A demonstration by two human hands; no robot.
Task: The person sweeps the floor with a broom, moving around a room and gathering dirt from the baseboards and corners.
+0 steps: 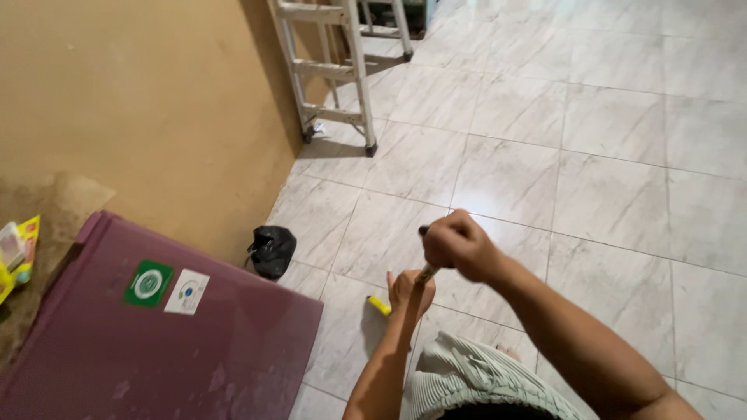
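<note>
Here the right hand (459, 245) is fisted around the top of a thin stick handle (425, 274), which runs steeply down toward the tiled floor (607, 155). The left hand (408, 292) grips it just below, beside a yellow piece (379, 305) low against the tiles.

The cabinet (156, 342) sits low on the left, hard against the wall (132, 101). Two stickers (167, 286) lie on its top, side by side near the far edge. Just right of the cabinet's far corner a bag (271, 250) rests on the floor (607, 132), close to the wall. Well beyond the cabinet, a ladder (334, 70) stands by the wall. Right of the cabinet come the hands: the right hand (459, 245) above the left hand (408, 289), both on one stick (426, 272). Packets (17, 249) lie left of the cabinet.
</note>
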